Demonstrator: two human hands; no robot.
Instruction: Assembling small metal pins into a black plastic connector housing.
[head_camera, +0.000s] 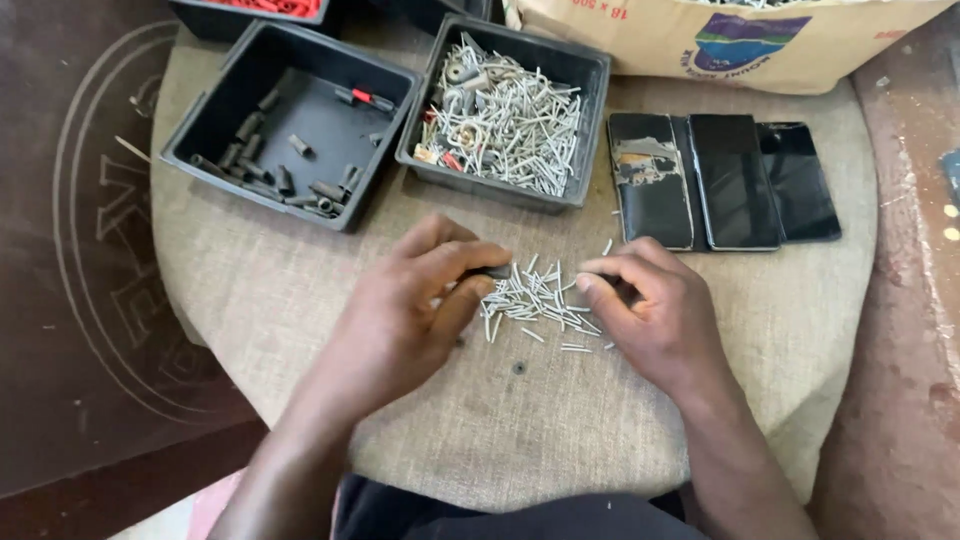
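Surface: round tabletop (800, 330) covered in coarse burlap, set over a dark floor mat at left and reddish floor at right.
Far side: black tray (225, 110) at far left with a few dark plastic sleeves lying loose; second black tray (592, 75) beside it, heaped with grey nails and a few mixed fittings. Cardboard box (650, 40) behind them. Two dark phones (735, 180) lie flat at far right, one in an open folio case.
Work pile: loose scatter of small grey nails (535, 300) on the burlap, near the middle, between the two hands. They are thin, short and pale, lying at all angles, some overlapping. One dark washer-like bit (518, 367) sits apart, nearer the person.
Left hand (410, 310): grip closed in a pinch, thumb and forefinger on a small dark piece (497, 272) at the pile's left edge; most of the piece is hidden.
Right hand (655, 310): fingers curled in at the pile's right edge, tips touching the burlap just beside the nails; cannot tell whether it has hold of anything.
Step in hand: judged to be sorting or fitting, a nail being matched to the dark piece.
Next move calls for: singling one nail out of the tangle with fine fingertip control, without dragging its neighbours.
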